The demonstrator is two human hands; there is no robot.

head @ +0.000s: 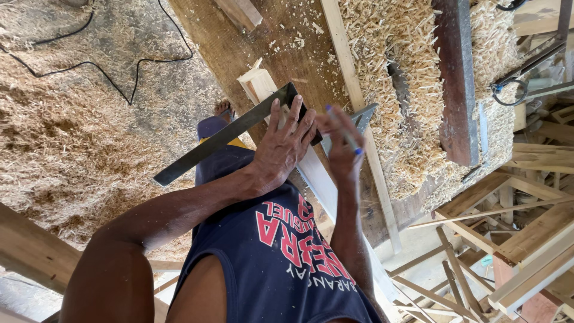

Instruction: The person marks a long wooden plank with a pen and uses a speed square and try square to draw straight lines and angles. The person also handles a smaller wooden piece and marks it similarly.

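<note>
My left hand [282, 145] lies flat with fingers spread on a dark metal try square [222, 136], pressing it against a pale wooden piece [257, 82] on the workbench [287, 42]. The square's long blade sticks out to the left past the bench edge. My right hand [342, 145] pinches a blue pen [345, 136] with its tip at the square, just right of my left fingers. The wood under both hands is mostly hidden.
Thick wood shavings [406, 90] cover the bench's right side around a dark plank [457, 78]. A thin light strip [359, 113] runs along the bench. Black cable [107, 75] lies on the sawdust floor at left. Stacked wooden frames [508, 239] fill the lower right.
</note>
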